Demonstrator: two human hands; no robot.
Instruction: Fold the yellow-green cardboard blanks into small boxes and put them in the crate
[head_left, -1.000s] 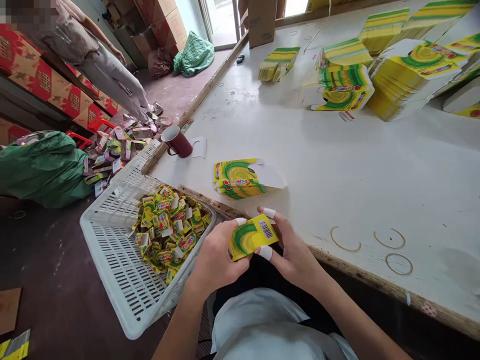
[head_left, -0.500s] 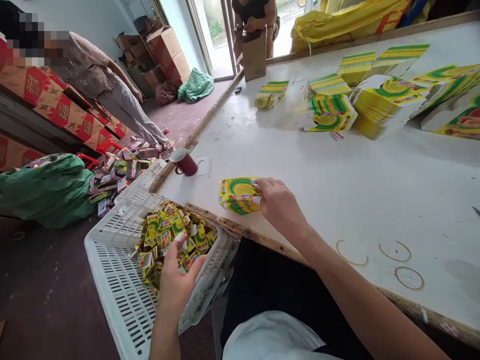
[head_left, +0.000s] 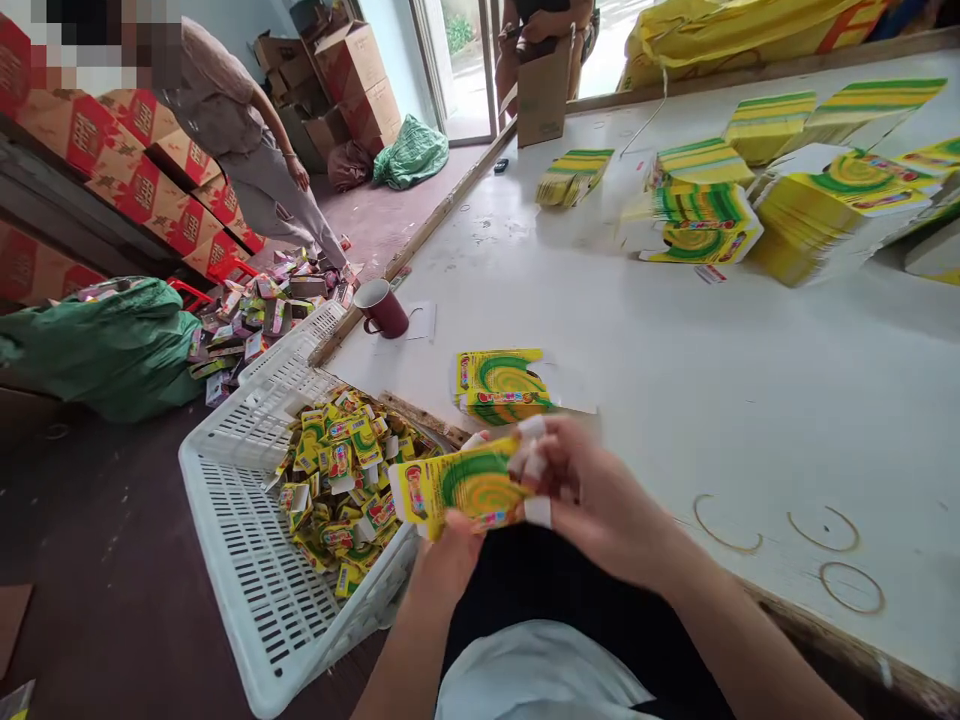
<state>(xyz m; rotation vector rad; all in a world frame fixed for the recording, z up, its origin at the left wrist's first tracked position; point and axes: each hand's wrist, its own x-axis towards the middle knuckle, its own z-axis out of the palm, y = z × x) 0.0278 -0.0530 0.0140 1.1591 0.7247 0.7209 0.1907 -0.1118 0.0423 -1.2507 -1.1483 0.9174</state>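
Between my two hands is a yellow and green printed carton, held above my lap at the table's front edge. My left hand grips its left part from below, thumb on the printed face. At the carton's right end, my right hand pinches it; white coverings show on the fingertips, and the fingers are slightly blurred. Just beyond the hands lies a small stack of flat cartons of the same print. To the left, a white plastic crate holds a heap of folded yellow cartons.
A dark red mug stands near the table's left corner. Stacks of flat cartons line the far right of the white table. Rubber bands lie at right. One person stands at left; another sits behind a cardboard box.
My right hand has come back from the stack toward my lap with a carton. My left hand has moved right from over the crate and taken hold of it. The view has shifted slightly.
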